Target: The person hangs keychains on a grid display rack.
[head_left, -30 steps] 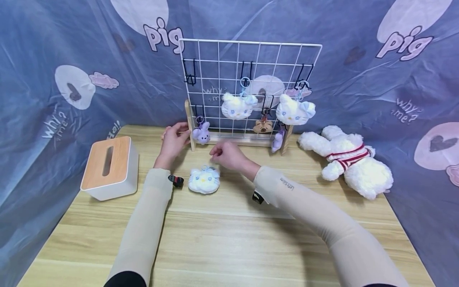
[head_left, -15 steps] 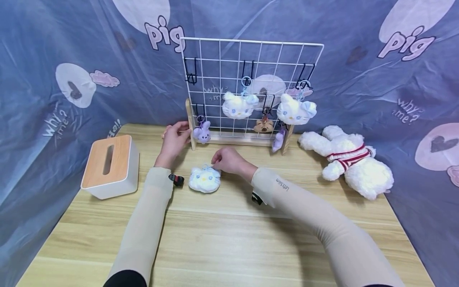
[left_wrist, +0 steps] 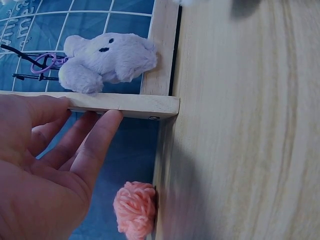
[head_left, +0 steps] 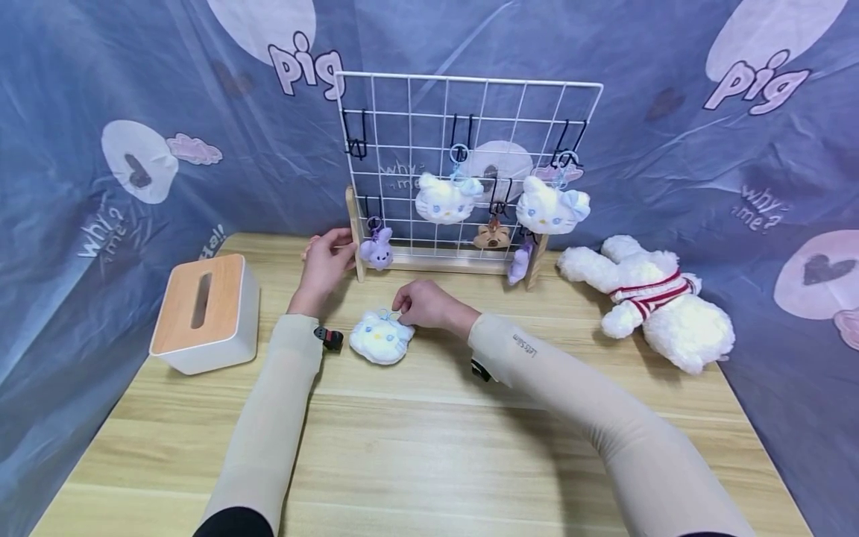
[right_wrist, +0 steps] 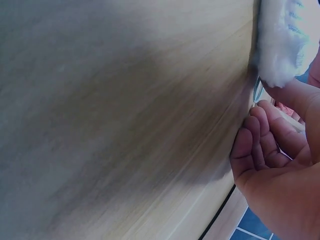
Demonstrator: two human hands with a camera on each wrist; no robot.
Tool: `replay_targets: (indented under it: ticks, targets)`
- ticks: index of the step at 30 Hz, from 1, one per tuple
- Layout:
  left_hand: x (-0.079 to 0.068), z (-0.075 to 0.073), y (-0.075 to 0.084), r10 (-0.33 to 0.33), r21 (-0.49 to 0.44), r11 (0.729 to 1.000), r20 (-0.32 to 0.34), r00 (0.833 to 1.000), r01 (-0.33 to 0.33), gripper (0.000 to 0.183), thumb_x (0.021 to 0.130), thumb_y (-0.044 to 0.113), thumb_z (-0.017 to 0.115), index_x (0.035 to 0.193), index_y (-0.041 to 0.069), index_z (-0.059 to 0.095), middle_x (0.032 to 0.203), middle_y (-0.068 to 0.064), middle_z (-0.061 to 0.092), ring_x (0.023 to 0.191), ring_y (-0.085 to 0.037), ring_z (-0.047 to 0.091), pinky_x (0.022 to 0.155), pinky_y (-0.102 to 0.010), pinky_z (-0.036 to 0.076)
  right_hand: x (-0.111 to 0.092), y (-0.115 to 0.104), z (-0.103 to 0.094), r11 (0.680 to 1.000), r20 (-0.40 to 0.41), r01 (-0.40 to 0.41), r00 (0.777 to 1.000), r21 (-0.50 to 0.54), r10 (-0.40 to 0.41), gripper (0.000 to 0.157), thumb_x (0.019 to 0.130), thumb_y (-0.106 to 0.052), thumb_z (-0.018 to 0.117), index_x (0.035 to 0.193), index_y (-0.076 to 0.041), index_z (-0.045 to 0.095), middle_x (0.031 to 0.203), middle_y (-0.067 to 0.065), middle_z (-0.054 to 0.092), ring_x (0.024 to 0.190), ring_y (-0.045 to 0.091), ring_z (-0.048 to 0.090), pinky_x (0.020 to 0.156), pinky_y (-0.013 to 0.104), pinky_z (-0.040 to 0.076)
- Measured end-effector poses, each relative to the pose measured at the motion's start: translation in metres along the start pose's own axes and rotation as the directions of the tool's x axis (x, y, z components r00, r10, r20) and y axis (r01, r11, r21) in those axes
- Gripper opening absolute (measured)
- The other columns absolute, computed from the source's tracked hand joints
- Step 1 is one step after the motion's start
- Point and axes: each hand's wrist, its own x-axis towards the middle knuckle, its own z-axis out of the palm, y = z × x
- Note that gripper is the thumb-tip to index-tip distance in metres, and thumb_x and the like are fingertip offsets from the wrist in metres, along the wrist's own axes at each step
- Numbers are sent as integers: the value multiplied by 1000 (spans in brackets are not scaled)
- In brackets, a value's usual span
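Observation:
A white plush cat-head keychain (head_left: 380,339) with blue eyes lies on the table between the forearms. My right hand (head_left: 432,304) pinches its thin key ring (right_wrist: 257,91) between thumb and fingertips, low over the tabletop. In the right wrist view the plush (right_wrist: 285,45) stands out beyond the thumb. My left hand (head_left: 326,257) grips the left wooden post (left_wrist: 150,106) of the white wire grid rack (head_left: 429,127), thumb and fingers against its edges. Just inside that post hangs a purple plush bunny keychain (head_left: 377,250).
Two similar cat keychains (head_left: 446,200), a brown plush (head_left: 493,236) and another purple plush (head_left: 520,262) hang from the rack's hooks. Left is a tissue box (head_left: 208,313); right, a white stuffed toy (head_left: 654,302). A pink yarn-like lump (left_wrist: 135,207) sits beyond the post.
My right hand has come down and toward me, and has taken hold of the key ring. The cat plush has turned slightly and shifted a little. My left hand stays on the post.

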Motion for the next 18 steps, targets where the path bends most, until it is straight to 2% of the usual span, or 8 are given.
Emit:
replay_targets:
  ticks: [5, 10, 18]
  targets:
    - [1, 0, 0, 0, -18, 1000, 4, 1000, 0, 43, 114, 8, 63, 155, -5, 59, 150, -31, 66, 126, -38, 70, 105, -46, 71, 1, 1, 1, 999, -5, 22, 1000, -43, -22, 19, 92, -4, 84, 110, -7, 82, 91, -1, 74, 84, 7, 61, 81, 17, 53]
    - [1, 0, 0, 0, -5, 1000, -4, 1000, 0, 43, 114, 8, 63, 154, -4, 60, 150, -30, 67, 125, -39, 71, 103, -44, 72, 2, 1, 1, 1000, 4, 13, 1000, -28, -13, 19, 92, -2, 81, 111, -7, 81, 92, -1, 72, 86, 7, 59, 80, 17, 51]
    - [1, 0, 1, -6, -6, 1000, -1, 1000, 6, 42, 114, 9, 63, 154, -4, 60, 150, -30, 67, 127, -40, 70, 108, -52, 69, 0, -3, -2, 999, 35, 42, 999, -34, -40, 22, 91, 1, 79, 111, -7, 81, 96, 2, 74, 90, 9, 61, 83, 18, 53]
